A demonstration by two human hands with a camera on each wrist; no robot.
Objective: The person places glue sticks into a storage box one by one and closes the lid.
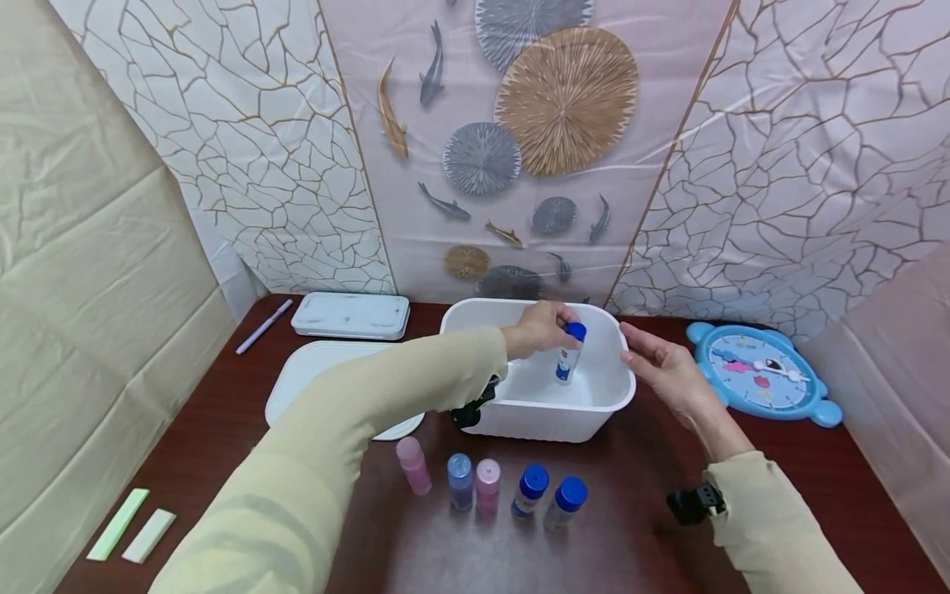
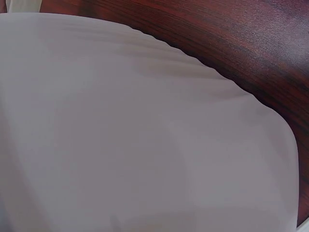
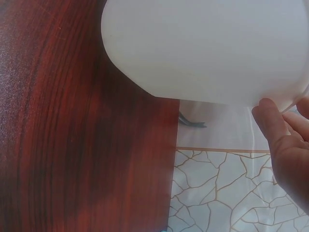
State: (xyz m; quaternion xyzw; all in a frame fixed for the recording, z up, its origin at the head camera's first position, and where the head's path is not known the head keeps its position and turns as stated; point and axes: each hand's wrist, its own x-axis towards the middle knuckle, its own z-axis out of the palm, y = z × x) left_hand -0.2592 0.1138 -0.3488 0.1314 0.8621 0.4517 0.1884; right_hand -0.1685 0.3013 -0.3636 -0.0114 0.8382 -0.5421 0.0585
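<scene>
My left hand (image 1: 542, 328) reaches into the white plastic tub (image 1: 549, 421) and pinches a glue stick (image 1: 567, 359) by its blue cap. The stick stands slightly tilted, its lower end close over the tub floor. At the tub's right end is my right hand (image 1: 664, 367), its fairly straight fingertips at the rim. The right wrist view has the thumb (image 3: 268, 116) against the tub's outer wall (image 3: 203, 53). In the left wrist view the tub wall (image 2: 145, 121) fills most of the picture and the left hand is hidden.
In front of the tub stand two more blue-capped sticks (image 1: 569, 499), two pink ones (image 1: 487, 487) and a purple-blue one (image 1: 460, 483). A white lid (image 1: 297, 379), white case (image 1: 350, 315) and lilac pen (image 1: 263, 327) lie left; two slim bars (image 1: 148, 536) lie nearer. A blue toy clock (image 1: 764, 371) lies right.
</scene>
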